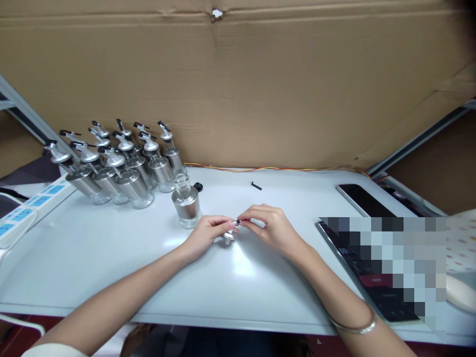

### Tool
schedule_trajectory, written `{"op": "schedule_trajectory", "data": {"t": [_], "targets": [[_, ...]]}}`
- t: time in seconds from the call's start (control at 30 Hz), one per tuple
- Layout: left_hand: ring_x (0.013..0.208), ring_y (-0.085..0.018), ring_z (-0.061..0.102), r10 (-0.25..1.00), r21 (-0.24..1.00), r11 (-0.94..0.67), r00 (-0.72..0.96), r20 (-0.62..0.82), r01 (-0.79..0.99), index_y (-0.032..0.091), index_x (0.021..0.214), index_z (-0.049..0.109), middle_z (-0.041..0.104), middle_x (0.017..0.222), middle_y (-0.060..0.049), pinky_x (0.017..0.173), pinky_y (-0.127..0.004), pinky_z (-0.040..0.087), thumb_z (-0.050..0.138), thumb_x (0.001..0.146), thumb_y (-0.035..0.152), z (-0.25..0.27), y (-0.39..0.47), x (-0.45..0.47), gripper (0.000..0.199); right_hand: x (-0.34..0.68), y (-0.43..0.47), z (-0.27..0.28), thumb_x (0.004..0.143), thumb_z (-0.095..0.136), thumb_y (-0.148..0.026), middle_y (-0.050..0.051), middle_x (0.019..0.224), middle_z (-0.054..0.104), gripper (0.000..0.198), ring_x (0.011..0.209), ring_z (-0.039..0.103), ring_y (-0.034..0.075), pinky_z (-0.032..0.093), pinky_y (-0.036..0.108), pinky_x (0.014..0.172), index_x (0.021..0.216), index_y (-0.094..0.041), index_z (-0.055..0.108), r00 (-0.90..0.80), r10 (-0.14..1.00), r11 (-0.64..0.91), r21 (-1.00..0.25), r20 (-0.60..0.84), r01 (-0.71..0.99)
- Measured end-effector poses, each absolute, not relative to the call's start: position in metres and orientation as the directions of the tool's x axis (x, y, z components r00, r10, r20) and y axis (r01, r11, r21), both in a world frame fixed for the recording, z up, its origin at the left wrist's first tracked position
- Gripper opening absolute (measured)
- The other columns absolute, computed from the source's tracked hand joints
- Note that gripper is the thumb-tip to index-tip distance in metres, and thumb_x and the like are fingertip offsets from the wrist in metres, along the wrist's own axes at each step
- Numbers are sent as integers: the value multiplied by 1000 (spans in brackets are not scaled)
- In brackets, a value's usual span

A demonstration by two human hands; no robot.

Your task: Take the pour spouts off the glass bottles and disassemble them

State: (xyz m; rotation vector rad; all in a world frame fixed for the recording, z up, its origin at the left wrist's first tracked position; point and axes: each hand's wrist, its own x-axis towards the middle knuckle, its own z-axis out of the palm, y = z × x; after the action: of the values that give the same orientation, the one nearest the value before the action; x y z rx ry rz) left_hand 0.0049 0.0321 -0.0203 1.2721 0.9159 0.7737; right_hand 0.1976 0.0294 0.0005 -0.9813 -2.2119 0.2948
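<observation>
My left hand (206, 233) grips a silver pour spout (228, 236) just above the table, partly covered by the fingers. At the spout's tip, my right hand (269, 225) pinches a small black piece (238, 221) between thumb and fingertips. Left of the hands stands a glass bottle (185, 206) with a steel band and an open neck. Behind that bottle lies a round black stopper (198, 187). A small black lever (256, 186) rests on the table beyond my right hand.
Several bottles with silver spouts (128, 181) stand together at the back left, beside a white power strip (28, 213). To the right lie a phone (355, 196) and a tablet (357, 267), partly pixelated. Thin wires (267, 169) run along the cardboard wall (282, 89).
</observation>
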Motion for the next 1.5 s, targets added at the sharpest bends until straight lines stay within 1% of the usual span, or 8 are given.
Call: {"op": "schedule_trajectory", "data": {"t": [0.53, 0.73, 0.93, 1.0, 1.1, 1.2, 1.37, 1.5], "targets": [[76, -16, 56, 894, 996, 57, 441, -82, 69, 14, 77, 69, 66, 79, -5, 74, -27, 41, 62, 77, 39, -19, 29, 7, 26, 198, 28, 4, 84, 60, -13, 1, 76, 70, 11, 66, 62, 14, 46, 28, 66, 83, -19, 69, -477, 767, 641, -530, 428, 555], [81, -16, 60, 926, 998, 61, 375, -53, -10, 16, 96, 63, 64, 90, -5, 77, -28, 47, 67, 74, 45, -20, 28, 11, 37, 195, 26, 8, 89, 54, -19, 5, 87, 69, 12, 79, 64, 17, 50, 30, 72, 93, -19, 66, -465, 795, 603, -589, 389, 539], [81, -14, 61, 906, 979, 190, 396, -146, -72, 22, 118, 43, 55, 94, -2, 78, -29, 47, 73, 68, 37, -20, 30, 10, 61, 192, 26, 3, 89, 53, -17, 5, 86, 68, 9, 78, 63, 17, 49, 30, 71, 88, -18, 62, -467, 786, 617, -550, 405, 563], [86, -15, 61, 915, 985, 163, 383, -127, -64, 22, 120, 39, 55, 101, -4, 82, -31, 47, 70, 72, 38, -21, 31, 9, 60, 191, 25, 3, 89, 54, -18, 4, 83, 68, 7, 75, 62, 16, 48, 30, 70, 85, -19, 60, -460, 779, 626, -534, 426, 568], [107, -19, 55, 963, 997, 57, 267, -44, -42, 20, 120, 37, 51, 115, -10, 88, -32, 45, 54, 83, 44, -25, 35, 8, 48, 192, 24, 5, 88, 57, -19, 2, 80, 67, 4, 73, 62, 15, 47, 30, 70, 84, -19, 58, -438, 771, 635, -510, 461, 580], [125, -21, 43, 987, 997, -61, 155, 53, 49, 20, 120, 37, 46, 126, -12, 98, -35, 41, 45, 88, 43, -28, 38, 6, 40, 193, 23, 7, 88, 57, -20, 2, 81, 66, 3, 75, 61, 15, 46, 29, 71, 85, -19, 58, -410, 768, 635, -504, 492, 586], [128, -21, 39, 978, 932, -188, 148, 148, 309, 22, 127, 31, 31, 142, -12, 108, -38, 32, 45, 89, 39, -30, 42, 1, 44, 194, 23, 7, 89, 56, -24, 3, 82, 66, 6, 76, 61, 16, 46, 30, 72, 87, -19, 58, -407, 769, 635, -517, 493, 574], [141, -23, 19, 961, 850, -274, 110, 252, 450, 20, 130, 28, 22, 146, -14, 115, -43, 20, 46, 87, 34, -32, 52, -1, 48, 193, 23, 7, 88, 57, -22, 3, 83, 66, 4, 76, 61, 17, 46, 31, 73, 86, -19, 57, -411, 762, 643, -513, 500, 569]]}}
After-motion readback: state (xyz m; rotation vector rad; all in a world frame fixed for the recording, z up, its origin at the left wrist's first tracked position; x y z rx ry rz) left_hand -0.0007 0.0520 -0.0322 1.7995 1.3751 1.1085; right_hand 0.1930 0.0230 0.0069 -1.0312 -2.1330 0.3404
